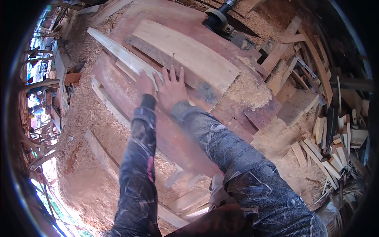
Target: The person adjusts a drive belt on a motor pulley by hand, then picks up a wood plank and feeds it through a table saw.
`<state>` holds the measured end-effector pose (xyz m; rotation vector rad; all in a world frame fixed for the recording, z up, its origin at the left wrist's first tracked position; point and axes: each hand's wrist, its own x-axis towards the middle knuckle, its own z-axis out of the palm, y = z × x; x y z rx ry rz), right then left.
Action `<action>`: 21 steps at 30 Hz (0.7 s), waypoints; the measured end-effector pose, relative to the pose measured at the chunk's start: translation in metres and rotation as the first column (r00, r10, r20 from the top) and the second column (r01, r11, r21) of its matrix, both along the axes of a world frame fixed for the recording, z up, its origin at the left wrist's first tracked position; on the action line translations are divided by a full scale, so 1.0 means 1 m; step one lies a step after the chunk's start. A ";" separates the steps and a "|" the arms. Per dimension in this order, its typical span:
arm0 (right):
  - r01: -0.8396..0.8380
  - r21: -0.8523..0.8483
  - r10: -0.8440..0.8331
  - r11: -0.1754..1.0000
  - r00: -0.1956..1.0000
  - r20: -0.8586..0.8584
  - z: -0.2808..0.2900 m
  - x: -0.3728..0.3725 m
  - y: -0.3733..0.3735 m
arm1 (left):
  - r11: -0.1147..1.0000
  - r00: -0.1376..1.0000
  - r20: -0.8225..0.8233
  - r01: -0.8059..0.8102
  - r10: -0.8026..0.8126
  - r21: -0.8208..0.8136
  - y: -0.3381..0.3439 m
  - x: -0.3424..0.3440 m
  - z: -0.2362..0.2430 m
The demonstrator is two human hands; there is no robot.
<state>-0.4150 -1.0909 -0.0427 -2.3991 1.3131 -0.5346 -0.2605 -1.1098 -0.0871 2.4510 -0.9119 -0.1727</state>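
Observation:
A long pale wooden strip point(118, 49) lies slantwise on the reddish-brown wooden bench top point(173, 136), its near end by my hands. My left hand point(146, 83), slightly smeared by motion, is closed at the strip's left edge, its fingers held together. Beside it, my right hand point(172, 90) lies open with spread fingers. Its thumb is near the strip's end, while the other fingertips reach the dark side of a thick, curved wooden plank point(189, 51). The underside of both hands is hidden.
A dark machine part with a metal shaft point(217, 19) sits at the far edge. Sawdust point(252, 89) is heaped right of the plank. Offcuts point(335, 158) pile up at the right, and a loose board point(100, 150) lies in sawdust at the left.

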 end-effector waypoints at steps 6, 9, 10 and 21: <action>-0.050 -0.007 0.050 0.999 0.999 -0.009 0.008 0.021 -0.010 | 0.995 0.986 -0.136 -0.090 0.093 0.029 -0.009 -0.014 0.047; -0.060 -0.014 0.060 0.998 0.998 -0.008 0.006 0.035 -0.019 | 0.991 0.997 0.006 -0.075 0.076 -0.108 -0.020 0.006 0.034; -0.048 -0.024 0.048 0.999 0.999 0.004 0.004 0.040 -0.022 | 0.991 0.998 0.006 -0.065 0.066 -0.116 -0.022 0.012 0.030; -0.046 -0.126 0.038 0.991 0.997 -0.069 -0.015 0.116 -0.062 | 0.979 0.987 -0.145 0.039 -0.069 -0.201 0.040 0.095 -0.018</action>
